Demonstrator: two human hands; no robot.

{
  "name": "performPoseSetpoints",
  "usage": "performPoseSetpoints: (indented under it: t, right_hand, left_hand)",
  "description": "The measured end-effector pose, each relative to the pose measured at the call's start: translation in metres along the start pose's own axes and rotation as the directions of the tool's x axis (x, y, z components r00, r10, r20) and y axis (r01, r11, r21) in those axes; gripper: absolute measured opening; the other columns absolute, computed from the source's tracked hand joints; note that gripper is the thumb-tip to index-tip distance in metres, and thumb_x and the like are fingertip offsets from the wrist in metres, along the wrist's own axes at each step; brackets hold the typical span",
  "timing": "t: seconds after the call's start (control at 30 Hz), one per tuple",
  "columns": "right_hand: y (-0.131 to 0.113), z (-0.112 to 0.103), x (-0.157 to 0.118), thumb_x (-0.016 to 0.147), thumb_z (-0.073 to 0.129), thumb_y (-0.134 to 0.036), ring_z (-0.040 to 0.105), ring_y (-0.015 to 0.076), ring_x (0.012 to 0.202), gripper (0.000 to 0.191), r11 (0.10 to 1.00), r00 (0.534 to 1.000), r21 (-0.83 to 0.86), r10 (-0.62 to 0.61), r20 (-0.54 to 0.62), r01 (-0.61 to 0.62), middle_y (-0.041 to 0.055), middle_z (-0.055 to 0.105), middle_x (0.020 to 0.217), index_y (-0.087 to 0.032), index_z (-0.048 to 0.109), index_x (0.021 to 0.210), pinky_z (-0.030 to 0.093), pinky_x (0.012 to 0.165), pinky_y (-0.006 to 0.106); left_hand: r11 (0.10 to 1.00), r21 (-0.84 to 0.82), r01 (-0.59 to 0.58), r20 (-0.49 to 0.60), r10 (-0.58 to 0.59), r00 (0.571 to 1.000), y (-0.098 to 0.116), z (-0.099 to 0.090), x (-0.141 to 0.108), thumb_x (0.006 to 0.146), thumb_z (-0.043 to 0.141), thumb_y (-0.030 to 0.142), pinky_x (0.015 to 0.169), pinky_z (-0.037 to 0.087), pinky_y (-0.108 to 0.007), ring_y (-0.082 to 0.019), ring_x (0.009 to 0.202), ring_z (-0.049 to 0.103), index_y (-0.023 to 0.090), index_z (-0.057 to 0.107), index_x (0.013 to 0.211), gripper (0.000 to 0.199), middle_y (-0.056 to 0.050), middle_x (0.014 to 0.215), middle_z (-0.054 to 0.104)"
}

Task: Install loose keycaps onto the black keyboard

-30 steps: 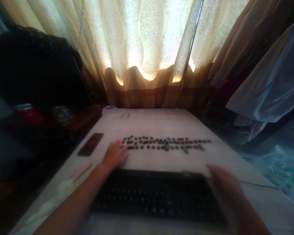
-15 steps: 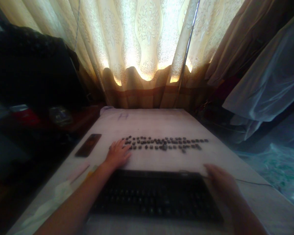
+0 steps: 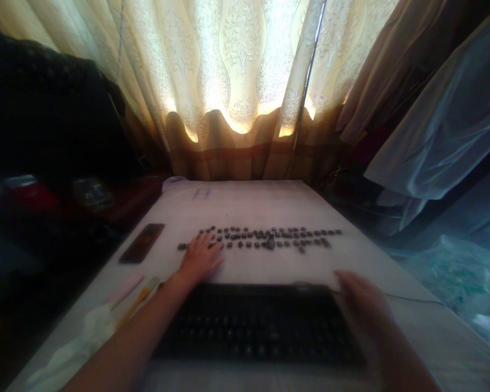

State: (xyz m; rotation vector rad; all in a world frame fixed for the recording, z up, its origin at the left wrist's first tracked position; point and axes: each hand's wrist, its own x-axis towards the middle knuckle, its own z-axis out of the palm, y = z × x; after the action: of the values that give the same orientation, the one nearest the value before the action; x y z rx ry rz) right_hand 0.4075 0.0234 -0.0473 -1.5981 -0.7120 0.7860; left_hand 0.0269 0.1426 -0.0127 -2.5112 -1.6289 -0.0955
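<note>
Beyond both hands hangs a pale patterned curtain (image 3: 245, 81), lit from behind, with a white table (image 3: 261, 201) stretching from it toward the person. Between the forearms, nearest the person, lies a black keyboard (image 3: 261, 326) with its key sockets showing. The right hand (image 3: 361, 305) rests at the keyboard's far right corner, blurred; I cannot tell whether its fingers are spread or curled. The left hand (image 3: 200, 258) lies palm down just past the keyboard's far left corner, fingers spread flat on the table and touching the left end of the loose keycaps (image 3: 269, 238), which lie in rows across the table beyond the keyboard. Left of the left hand lies a dark phone (image 3: 142, 243). One single keycap (image 3: 182, 246) sits apart, just left of the left fingertips.
</note>
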Motion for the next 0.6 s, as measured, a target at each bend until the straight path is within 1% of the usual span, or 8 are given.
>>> performPoseSetpoints:
  t: [0.13, 0.27, 0.43, 0.5, 0.6]
  right_hand:
    - [0.0, 0.001, 0.0, 0.06, 0.073, -0.047, 0.05, 0.0168, 0.051, 0.029, 1.0, 0.999, -0.006, -0.03, -0.013, 0.03, 0.0041, 0.061, 0.06, -0.02, 0.07, 0.07, 0.034, 0.044, 0.028]
    - [-0.001, 0.002, 0.0, 0.06, 0.072, -0.045, 0.05, 0.0174, 0.051, 0.026, 0.999, 0.999, -0.005, -0.051, -0.013, 0.051, 0.0039, 0.06, 0.059, -0.021, 0.069, 0.068, 0.035, 0.044, 0.028]
    - [-0.006, 0.003, -0.002, 0.059, 0.072, -0.042, 0.054, 0.0198, 0.057, 0.022, 0.997, 0.997, -0.026, -0.073, -0.02, 0.072, 0.0035, 0.06, 0.059, -0.022, 0.069, 0.069, 0.037, 0.046, 0.028]
    - [-0.008, 0.003, -0.003, 0.059, 0.072, -0.042, 0.054, 0.0199, 0.057, 0.023, 0.998, 0.998, -0.021, -0.059, -0.018, 0.059, 0.0034, 0.06, 0.059, -0.022, 0.068, 0.069, 0.037, 0.046, 0.029]
    - [-0.009, 0.004, -0.004, 0.058, 0.071, -0.047, 0.051, 0.0183, 0.054, 0.028, 1.0, 1.0, 0.008, -0.008, -0.008, 0.008, 0.0035, 0.059, 0.059, -0.021, 0.069, 0.069, 0.034, 0.045, 0.028]
  left_hand:
    - [1.0, -0.002, -0.012, -0.001, 0.012, 1.0, 0.005, -0.001, 0.002, 0.092, 0.053, 0.047, 0.116, 0.023, -0.053, -0.032, 0.141, 0.038, 0.03, 0.062, 0.128, 0.041, -0.009, 0.151, 0.048]
    - [1.0, -0.007, -0.03, -0.013, 0.03, 0.999, 0.008, -0.002, 0.006, 0.092, 0.051, 0.047, 0.117, 0.022, -0.052, -0.032, 0.143, 0.036, 0.028, 0.061, 0.13, 0.044, -0.01, 0.153, 0.046]
    - [0.998, -0.017, -0.053, -0.019, 0.053, 0.998, 0.016, 0.0, 0.012, 0.092, 0.051, 0.047, 0.117, 0.021, -0.053, -0.031, 0.142, 0.037, 0.033, 0.059, 0.133, 0.044, -0.007, 0.152, 0.047]
    - [0.998, -0.018, -0.06, -0.014, 0.06, 0.998, 0.018, 0.001, 0.013, 0.092, 0.052, 0.047, 0.117, 0.021, -0.053, -0.032, 0.141, 0.038, 0.033, 0.061, 0.131, 0.042, -0.007, 0.151, 0.048]
    - [0.997, -0.017, -0.069, -0.008, 0.069, 0.998, 0.021, -0.001, 0.014, 0.092, 0.052, 0.048, 0.117, 0.021, -0.052, -0.032, 0.141, 0.038, 0.031, 0.061, 0.131, 0.043, -0.008, 0.151, 0.048]
